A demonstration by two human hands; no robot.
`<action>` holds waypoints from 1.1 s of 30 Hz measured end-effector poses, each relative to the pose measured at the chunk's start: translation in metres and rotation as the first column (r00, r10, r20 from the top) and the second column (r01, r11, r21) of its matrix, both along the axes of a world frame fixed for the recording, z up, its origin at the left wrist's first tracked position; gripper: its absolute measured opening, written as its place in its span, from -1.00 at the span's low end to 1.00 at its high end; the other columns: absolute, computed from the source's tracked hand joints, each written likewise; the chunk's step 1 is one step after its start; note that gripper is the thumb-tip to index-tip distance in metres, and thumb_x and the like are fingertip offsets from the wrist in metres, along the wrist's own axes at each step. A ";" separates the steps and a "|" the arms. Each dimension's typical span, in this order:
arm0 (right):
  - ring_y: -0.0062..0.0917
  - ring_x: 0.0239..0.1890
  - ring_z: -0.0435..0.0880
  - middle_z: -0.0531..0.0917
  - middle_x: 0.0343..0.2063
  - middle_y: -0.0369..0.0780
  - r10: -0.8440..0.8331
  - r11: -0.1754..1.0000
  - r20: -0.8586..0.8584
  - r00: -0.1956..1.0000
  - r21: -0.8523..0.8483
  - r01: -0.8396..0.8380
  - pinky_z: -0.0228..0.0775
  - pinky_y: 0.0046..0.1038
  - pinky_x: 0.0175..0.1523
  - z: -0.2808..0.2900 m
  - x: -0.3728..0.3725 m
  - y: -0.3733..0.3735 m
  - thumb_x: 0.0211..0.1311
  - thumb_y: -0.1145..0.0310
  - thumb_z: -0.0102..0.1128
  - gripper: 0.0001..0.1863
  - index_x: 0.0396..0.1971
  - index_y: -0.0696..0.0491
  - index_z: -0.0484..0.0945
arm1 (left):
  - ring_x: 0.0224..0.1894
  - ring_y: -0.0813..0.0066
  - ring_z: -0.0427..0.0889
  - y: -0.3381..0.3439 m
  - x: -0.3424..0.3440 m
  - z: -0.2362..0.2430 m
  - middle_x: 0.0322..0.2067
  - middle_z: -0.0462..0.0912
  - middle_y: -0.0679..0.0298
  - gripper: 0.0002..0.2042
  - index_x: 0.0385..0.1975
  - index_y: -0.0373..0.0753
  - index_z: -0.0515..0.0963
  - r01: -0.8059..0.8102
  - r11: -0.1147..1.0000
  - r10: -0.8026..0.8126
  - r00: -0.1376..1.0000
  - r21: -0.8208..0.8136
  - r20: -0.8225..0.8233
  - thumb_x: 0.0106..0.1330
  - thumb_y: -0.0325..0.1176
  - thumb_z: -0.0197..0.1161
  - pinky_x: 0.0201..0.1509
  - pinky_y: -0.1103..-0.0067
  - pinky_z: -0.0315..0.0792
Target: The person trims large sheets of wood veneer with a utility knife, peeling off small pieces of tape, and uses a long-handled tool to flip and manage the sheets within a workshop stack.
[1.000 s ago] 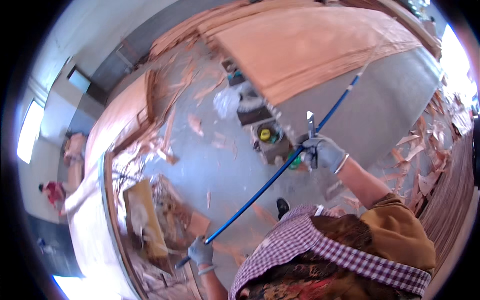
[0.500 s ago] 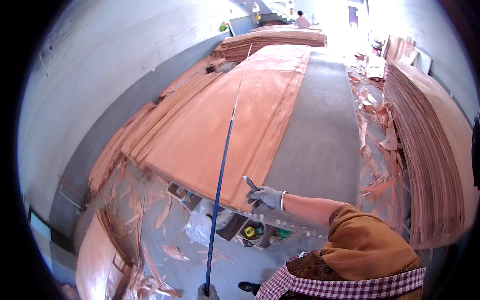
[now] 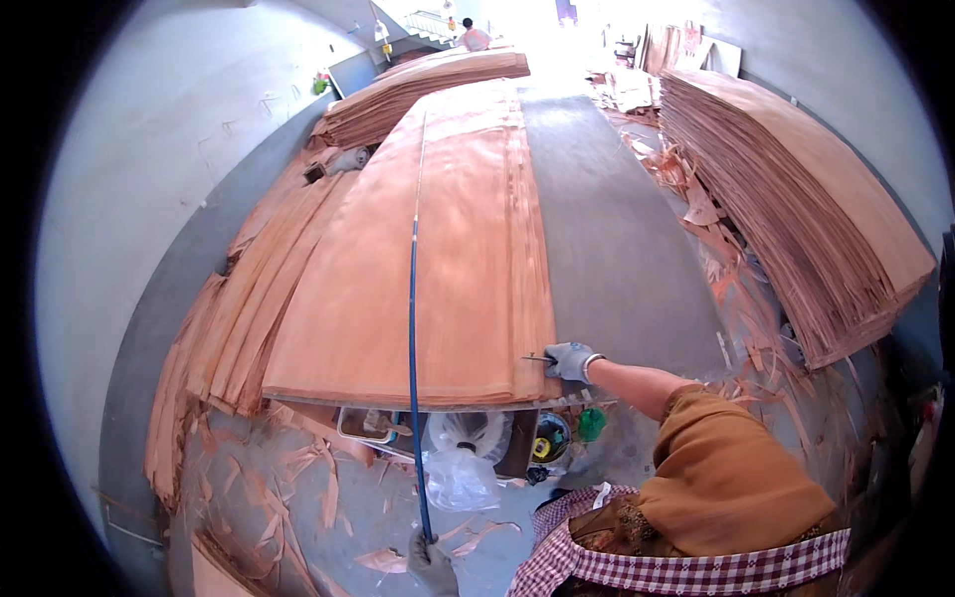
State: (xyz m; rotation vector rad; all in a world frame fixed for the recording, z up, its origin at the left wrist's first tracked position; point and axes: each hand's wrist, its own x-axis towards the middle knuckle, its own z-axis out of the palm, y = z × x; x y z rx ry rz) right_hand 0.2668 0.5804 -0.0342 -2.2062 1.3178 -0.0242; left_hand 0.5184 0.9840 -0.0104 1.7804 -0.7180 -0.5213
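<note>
My left hand [image 3: 432, 563], in a grey glove, is closed round the lower end of a long thin blue pole [image 3: 414, 328]. The pole reaches away over a wide stack of reddish wood veneer sheets [image 3: 428, 239], and its far part is pale. At the near right corner of the stack, my gloved right hand [image 3: 570, 361] grips a knife [image 3: 538, 358] whose thin blade points left over the sheets. A bare grey strip of tabletop [image 3: 627, 219] runs along the right of the veneer.
Taller veneer stacks stand at the right [image 3: 786, 189] and far left [image 3: 418, 90]. Torn veneer scraps [image 3: 288, 478] litter the floor. Below the table's near edge are a clear plastic bag [image 3: 463, 478], a yellow tape roll [image 3: 542, 448] and a green object [image 3: 591, 425]. Another person [image 3: 475, 37] is at the back.
The view has turned to the right. My right hand with the knife has come nearer the table's front edge, and the blade now points left. The pole stands more upright in view.
</note>
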 end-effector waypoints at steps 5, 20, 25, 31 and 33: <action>-0.21 -0.14 0.60 0.63 -0.22 -0.13 -0.039 0.999 0.001 0.999 -0.032 0.039 0.40 -0.28 -0.06 -0.022 -0.003 0.000 0.06 0.14 0.20 -0.69 -0.23 -0.03 0.53 | -0.48 0.65 0.41 -0.067 0.079 -0.003 -0.30 0.52 0.29 -0.71 -0.07 -0.32 0.49 0.075 0.994 -0.088 0.977 -0.074 -0.195 0.19 -0.44 0.10 -0.48 0.64 0.33; -0.72 -0.50 0.38 0.41 -0.58 -0.40 -0.600 0.790 0.510 0.617 0.499 0.356 0.32 -0.57 -0.35 0.005 0.047 0.018 0.19 0.35 0.14 -0.88 -0.44 0.07 0.46 | -0.31 0.40 0.62 -0.183 0.220 0.031 -0.22 0.51 0.16 -0.63 0.13 -0.22 0.24 0.808 0.590 -0.448 0.344 0.016 -0.825 0.34 -0.43 0.03 -0.25 0.42 0.56; -0.45 -0.43 0.58 0.58 -0.49 -0.18 -0.618 0.760 0.353 0.702 0.041 0.648 0.40 -0.43 -0.33 0.030 0.076 0.034 0.20 0.36 0.11 -0.88 -0.35 0.10 0.50 | -0.36 0.35 0.64 -0.208 0.243 0.020 -0.32 0.59 0.10 -0.72 -0.04 -0.37 0.30 0.864 0.490 -0.434 0.360 0.119 -0.826 0.26 -0.52 0.07 -0.24 0.50 0.53; -0.15 -0.38 0.60 0.60 -0.47 -0.03 -0.501 0.837 0.226 0.835 -0.118 0.534 0.39 -0.22 -0.31 0.023 0.103 0.062 0.13 0.27 0.12 -0.83 -0.41 0.06 0.47 | -0.42 0.44 0.61 -0.283 0.284 0.033 -0.41 0.60 0.21 -0.82 -0.20 -0.34 0.46 0.924 0.382 -0.680 0.263 -0.024 -0.684 0.22 -0.49 0.12 -0.30 0.59 0.51; -0.09 -0.23 0.60 0.59 -0.37 0.04 -0.570 0.821 -0.022 0.821 -0.056 0.568 0.39 -0.18 -0.18 0.020 0.127 0.068 0.10 0.09 0.15 -0.65 -0.35 0.10 0.48 | -0.37 0.38 0.64 -0.294 0.308 0.032 -0.34 0.62 0.14 -0.74 -0.03 -0.35 0.35 0.856 0.518 -0.599 0.349 -0.015 -0.721 0.30 -0.46 0.05 -0.26 0.51 0.56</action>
